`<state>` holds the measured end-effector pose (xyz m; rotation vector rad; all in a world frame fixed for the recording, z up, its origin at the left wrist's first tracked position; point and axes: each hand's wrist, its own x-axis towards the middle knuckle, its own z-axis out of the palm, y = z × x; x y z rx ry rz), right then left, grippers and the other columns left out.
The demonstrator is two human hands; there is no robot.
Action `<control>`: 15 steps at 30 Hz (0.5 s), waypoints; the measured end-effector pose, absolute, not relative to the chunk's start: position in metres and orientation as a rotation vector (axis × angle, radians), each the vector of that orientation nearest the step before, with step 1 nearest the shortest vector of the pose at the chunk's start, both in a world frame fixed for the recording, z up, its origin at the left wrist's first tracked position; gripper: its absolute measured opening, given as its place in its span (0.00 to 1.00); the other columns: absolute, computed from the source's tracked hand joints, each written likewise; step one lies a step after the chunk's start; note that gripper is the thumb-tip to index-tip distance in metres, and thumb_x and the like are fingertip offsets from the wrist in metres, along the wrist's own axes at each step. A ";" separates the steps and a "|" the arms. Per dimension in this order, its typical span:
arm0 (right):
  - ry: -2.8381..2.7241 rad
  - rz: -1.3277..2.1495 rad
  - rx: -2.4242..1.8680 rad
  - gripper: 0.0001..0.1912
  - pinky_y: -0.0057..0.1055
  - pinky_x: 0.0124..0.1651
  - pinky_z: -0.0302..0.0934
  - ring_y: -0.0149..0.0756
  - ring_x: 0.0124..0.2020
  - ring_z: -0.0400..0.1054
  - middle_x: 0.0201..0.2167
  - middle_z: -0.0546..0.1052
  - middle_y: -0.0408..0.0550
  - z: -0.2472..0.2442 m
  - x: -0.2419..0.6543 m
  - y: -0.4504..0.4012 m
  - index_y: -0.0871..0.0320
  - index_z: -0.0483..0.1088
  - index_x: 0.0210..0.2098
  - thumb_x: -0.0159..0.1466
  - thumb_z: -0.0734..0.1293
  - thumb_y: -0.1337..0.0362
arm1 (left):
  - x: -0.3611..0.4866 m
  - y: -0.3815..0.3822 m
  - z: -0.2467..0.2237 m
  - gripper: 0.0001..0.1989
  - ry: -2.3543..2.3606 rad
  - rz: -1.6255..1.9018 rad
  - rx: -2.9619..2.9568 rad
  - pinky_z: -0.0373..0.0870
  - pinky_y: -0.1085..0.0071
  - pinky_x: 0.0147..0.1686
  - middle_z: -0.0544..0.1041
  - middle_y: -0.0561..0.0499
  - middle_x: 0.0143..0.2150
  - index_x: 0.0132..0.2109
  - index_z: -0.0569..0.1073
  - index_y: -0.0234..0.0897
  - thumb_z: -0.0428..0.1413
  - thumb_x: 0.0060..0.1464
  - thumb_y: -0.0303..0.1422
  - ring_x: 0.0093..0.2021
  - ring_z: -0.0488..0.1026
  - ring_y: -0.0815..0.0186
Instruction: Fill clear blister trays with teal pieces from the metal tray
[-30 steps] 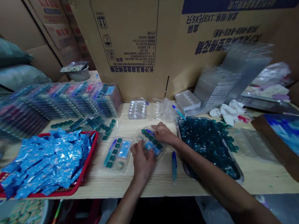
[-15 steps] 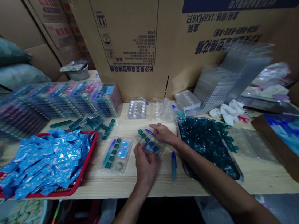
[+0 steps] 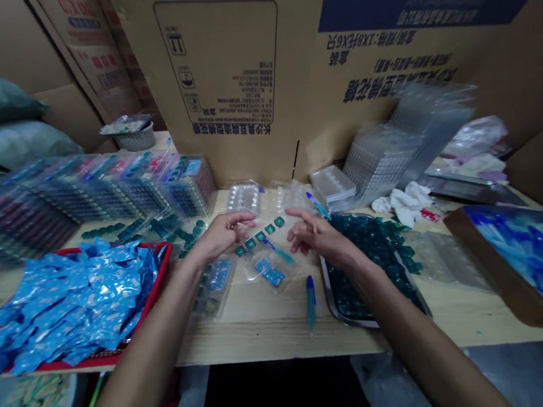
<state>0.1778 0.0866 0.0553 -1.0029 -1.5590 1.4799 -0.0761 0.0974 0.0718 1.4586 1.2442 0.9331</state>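
Both hands open and empty, fingers loosely spread, no hold on anything. Left hand (image 3: 223, 233) just beside a short row of teal square pieces (image 3: 258, 235) on the bench (image 3: 252, 326); right hand (image 3: 319, 237) near the row's far end, beside a clear blister tray (image 3: 270, 267). Pieces loose: fingertips best kept clear of the row.

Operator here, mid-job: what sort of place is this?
Probably a small packing room or workshop: printed cardboard cartons stand behind a wooden bench, blue sachets fill a red basket, and clear plastic trays are stacked nearby.
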 end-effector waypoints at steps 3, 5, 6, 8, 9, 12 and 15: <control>-1.507 1.525 -1.098 0.29 0.25 0.24 0.63 0.34 0.25 0.74 0.27 0.74 0.40 0.039 0.179 0.055 0.59 0.59 0.58 0.59 0.65 0.58 | -0.070 0.124 0.077 0.22 1.244 0.665 1.775 0.70 0.70 0.38 0.83 0.49 0.38 0.40 0.82 0.38 0.53 0.37 0.22 0.38 0.77 0.61; -1.465 1.501 -1.212 0.28 0.26 0.24 0.64 0.34 0.26 0.74 0.28 0.75 0.41 0.024 0.177 0.036 0.58 0.59 0.58 0.60 0.64 0.58 | -0.056 0.138 0.072 0.22 1.190 0.518 1.961 0.70 0.70 0.40 0.83 0.51 0.37 0.38 0.83 0.40 0.52 0.37 0.21 0.39 0.78 0.61; -1.478 1.481 -1.271 0.27 0.26 0.24 0.64 0.34 0.26 0.75 0.29 0.76 0.43 0.017 0.176 0.028 0.58 0.59 0.58 0.61 0.63 0.58 | -0.048 0.142 0.067 0.21 1.158 0.457 2.025 0.70 0.70 0.41 0.83 0.51 0.37 0.36 0.83 0.41 0.52 0.37 0.20 0.39 0.78 0.61; -1.610 1.405 -1.391 0.24 0.27 0.26 0.65 0.34 0.27 0.75 0.31 0.78 0.47 0.011 0.176 0.017 0.60 0.61 0.58 0.64 0.60 0.60 | -0.032 0.148 0.057 0.21 1.117 0.383 2.108 0.71 0.70 0.41 0.83 0.50 0.37 0.34 0.83 0.41 0.51 0.36 0.19 0.39 0.78 0.60; -1.722 1.329 -1.451 0.23 0.28 0.28 0.66 0.35 0.27 0.76 0.31 0.79 0.48 0.010 0.176 0.014 0.61 0.63 0.58 0.64 0.60 0.62 | -0.026 0.149 0.052 0.21 1.115 0.372 2.131 0.71 0.69 0.42 0.83 0.50 0.37 0.34 0.83 0.41 0.52 0.35 0.19 0.40 0.78 0.60; -1.998 0.934 -1.607 0.19 0.33 0.41 0.68 0.40 0.35 0.77 0.35 0.81 0.54 0.017 0.178 0.017 0.63 0.70 0.53 0.65 0.58 0.67 | -0.018 0.138 0.039 0.25 1.187 0.441 2.179 0.67 0.62 0.54 0.81 0.45 0.48 0.40 0.83 0.40 0.52 0.35 0.17 0.51 0.74 0.55; -2.020 0.499 -1.642 0.20 0.37 0.55 0.62 0.46 0.51 0.73 0.48 0.78 0.59 0.024 0.179 0.030 0.64 0.73 0.51 0.63 0.58 0.71 | -0.024 0.113 0.029 0.31 1.415 0.670 2.229 0.47 0.49 0.66 0.66 0.36 0.65 0.54 0.77 0.34 0.50 0.41 0.18 0.66 0.58 0.47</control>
